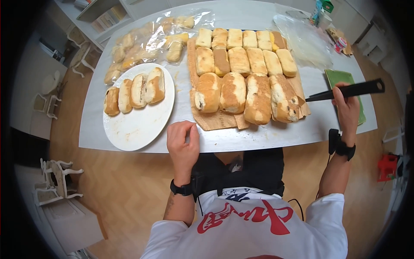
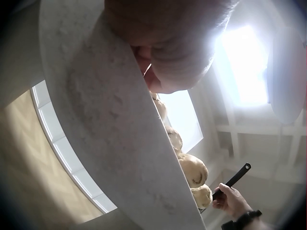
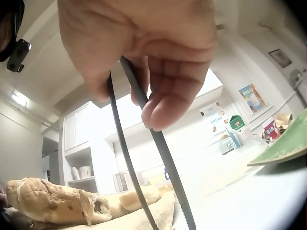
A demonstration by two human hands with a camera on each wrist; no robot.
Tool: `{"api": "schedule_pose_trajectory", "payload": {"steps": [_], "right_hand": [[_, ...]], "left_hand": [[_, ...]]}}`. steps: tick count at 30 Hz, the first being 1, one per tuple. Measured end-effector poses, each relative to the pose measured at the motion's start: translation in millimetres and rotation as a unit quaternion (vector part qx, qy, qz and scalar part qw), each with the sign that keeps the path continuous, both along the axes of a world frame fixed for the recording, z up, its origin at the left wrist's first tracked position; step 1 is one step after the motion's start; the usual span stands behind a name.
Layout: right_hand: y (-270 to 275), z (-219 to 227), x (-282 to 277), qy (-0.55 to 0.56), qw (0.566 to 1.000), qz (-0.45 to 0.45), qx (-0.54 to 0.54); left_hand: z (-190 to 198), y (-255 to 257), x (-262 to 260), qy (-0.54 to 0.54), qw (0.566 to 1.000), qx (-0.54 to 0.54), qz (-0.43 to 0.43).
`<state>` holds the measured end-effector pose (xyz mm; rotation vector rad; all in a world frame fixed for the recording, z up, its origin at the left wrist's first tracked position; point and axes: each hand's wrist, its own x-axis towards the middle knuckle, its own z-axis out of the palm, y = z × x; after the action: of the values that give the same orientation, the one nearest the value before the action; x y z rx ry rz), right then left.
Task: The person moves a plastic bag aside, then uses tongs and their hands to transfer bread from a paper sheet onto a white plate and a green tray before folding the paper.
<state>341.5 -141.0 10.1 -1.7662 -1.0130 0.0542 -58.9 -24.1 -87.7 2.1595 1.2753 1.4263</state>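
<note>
My right hand (image 1: 347, 108) holds black tongs (image 1: 359, 89) between thumb and fingers. In the right wrist view their two arms stand apart. The tips point at the right end of the front row, close to a long bread roll (image 1: 282, 97) with a peeling flap of crust. My left hand (image 1: 183, 144) rests on the table's front edge, fingers curled in and holding nothing, between a white plate (image 1: 138, 129) and brown printed paper (image 1: 211, 123). Several rolls lie in three rows on that paper. On the plate, several split rolls (image 1: 139, 90) stand side by side.
Clear plastic bags of bread (image 1: 142, 47) lie at the back left. An empty-looking plastic bag (image 1: 302, 41) is at the back right. A green rectangular plate (image 1: 340, 77) lies behind my right hand. Small packages (image 1: 340, 44) stand near the far right edge.
</note>
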Motion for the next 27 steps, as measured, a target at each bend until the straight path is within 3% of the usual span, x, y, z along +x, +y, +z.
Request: {"api": "schedule_pose_trajectory", "payload": {"steps": [2, 5, 7, 9, 13, 18, 22, 27], "right_hand": [[-7, -8, 7, 0.037, 0.998, -0.041, 0.028], [-17, -19, 12, 0.041, 0.979, -0.126, 0.154], [-21, -31, 11, 0.139, 0.949, -0.101, 0.263], [-24, -56, 13, 0.276, 0.888, -0.064, 0.362], [-31, -102, 3, 0.395, 0.843, -0.036, 0.364], [-31, -108, -6, 0.355, 0.838, -0.06, 0.41], [-34, -129, 10, 0.329, 0.881, -0.088, 0.327], [-21, -113, -12, 0.229, 0.941, -0.085, 0.236]], "left_hand": [[-2, 0, 1, 0.002, 1.0, -0.006, 0.001], [-3, 0, 4, 0.014, 1.0, 0.002, 0.009], [-4, -1, 4, 0.019, 1.0, 0.006, 0.018], [-3, -1, 6, 0.022, 1.0, 0.006, 0.022], [-2, -1, 11, 0.033, 0.999, -0.002, 0.02], [-5, -1, 12, 0.046, 0.999, -0.007, 0.016], [-10, 3, 10, 0.049, 0.998, 0.028, 0.021], [-6, 2, 4, 0.024, 1.0, 0.004, 0.01]]}}
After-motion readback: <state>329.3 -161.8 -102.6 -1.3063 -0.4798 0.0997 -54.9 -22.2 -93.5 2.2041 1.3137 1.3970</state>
